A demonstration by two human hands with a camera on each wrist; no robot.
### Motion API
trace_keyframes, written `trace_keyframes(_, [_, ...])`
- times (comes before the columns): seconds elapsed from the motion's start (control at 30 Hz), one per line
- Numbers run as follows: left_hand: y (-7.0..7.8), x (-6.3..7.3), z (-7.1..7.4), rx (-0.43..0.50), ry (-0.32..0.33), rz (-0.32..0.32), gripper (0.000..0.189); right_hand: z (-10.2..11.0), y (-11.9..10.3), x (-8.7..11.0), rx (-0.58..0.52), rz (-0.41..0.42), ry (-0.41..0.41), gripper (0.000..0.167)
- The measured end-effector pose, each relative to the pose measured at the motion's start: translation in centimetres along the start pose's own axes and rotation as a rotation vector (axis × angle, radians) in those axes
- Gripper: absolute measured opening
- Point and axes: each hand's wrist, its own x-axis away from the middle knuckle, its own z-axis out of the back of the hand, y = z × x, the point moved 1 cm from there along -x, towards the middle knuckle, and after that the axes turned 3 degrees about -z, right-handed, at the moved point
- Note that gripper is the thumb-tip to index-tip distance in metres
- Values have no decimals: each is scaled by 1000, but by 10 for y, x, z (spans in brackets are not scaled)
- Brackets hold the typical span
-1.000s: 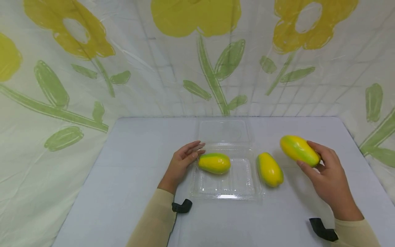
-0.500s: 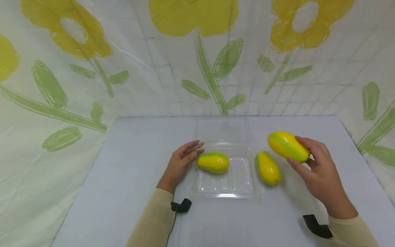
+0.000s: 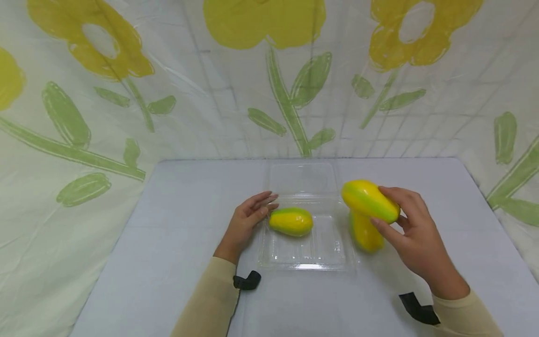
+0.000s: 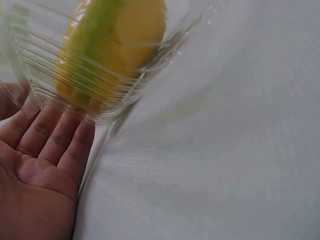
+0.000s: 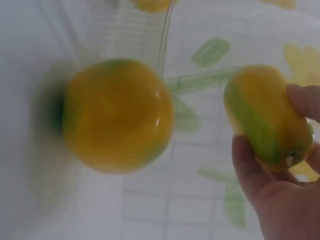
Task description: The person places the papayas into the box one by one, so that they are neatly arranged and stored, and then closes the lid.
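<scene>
My right hand holds a yellow-green papaya between thumb and fingers, above the table. Below it, partly hidden in the head view, a second papaya lies just right of a clear plastic clamshell box; the right wrist view shows this lying papaya end-on. A third papaya lies sideways in the box's far left part. At the box's left side is my left hand. Its fairly straight fingers touch the ribbed outer wall in the left wrist view.
The box's transparent lid lies folded back toward the far edge of the white table. Behind the table hangs a white cloth printed with yellow flowers. Black straps show at both wrists.
My right hand has carried its papaya leftward, from the right of the lying papaya to over it. My left hand, the box and the papaya inside stay put.
</scene>
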Motion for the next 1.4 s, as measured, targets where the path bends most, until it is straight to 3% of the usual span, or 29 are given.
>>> trace_keyframes(0.27, [-1,-2,0,-14,7,0,51,-15,-12,-3,-65,52,-48,74])
trace_keyframes(0.53, [-2,-1,-1,6,-1,-4,49,-31,-20,-1,-67,63,-107,70])
trace_keyframes(1.03, [-2,-3,1,2,-4,-6,51,-57,-27,1,-36,187,-173,71])
trace_keyframes(1.4, [-2,-1,-1,-1,8,5,48,-73,-29,7,-64,172,-244,67])
